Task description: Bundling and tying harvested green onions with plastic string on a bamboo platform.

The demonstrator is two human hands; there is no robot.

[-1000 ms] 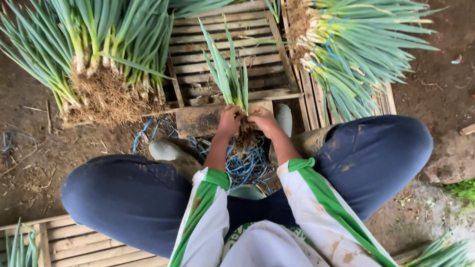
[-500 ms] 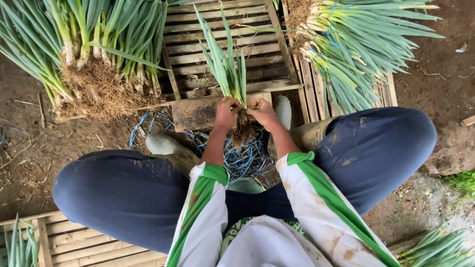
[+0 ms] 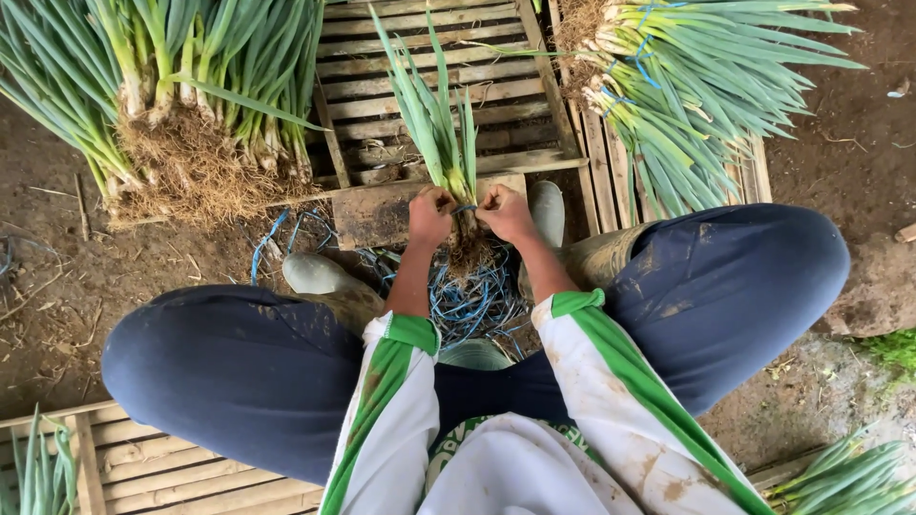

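A small bunch of green onions (image 3: pixel 437 124) stands upright between my knees, its leaves pointing away from me and its brown roots (image 3: pixel 469 254) hanging below my fingers. My left hand (image 3: pixel 429 216) and my right hand (image 3: pixel 506 212) both grip the bunch near its base. A thin blue string (image 3: pixel 464 208) runs across the stalks between the two hands. Below the hands lies a tangle of blue strings (image 3: pixel 468 303) on the ground.
A large pile of rooted green onions (image 3: pixel 162 86) lies at the upper left, and tied bunches (image 3: pixel 697 86) at the upper right. A wooden slatted crate (image 3: pixel 429 76) sits ahead. My muddy boots (image 3: pixel 320 275) rest on bare soil. More wooden slats (image 3: pixel 143 467) and onions are at the lower corners.
Both hands have stayed on the bunch's base, shifting slightly as the blue string is worked around the stalks. The bunch remains upright.
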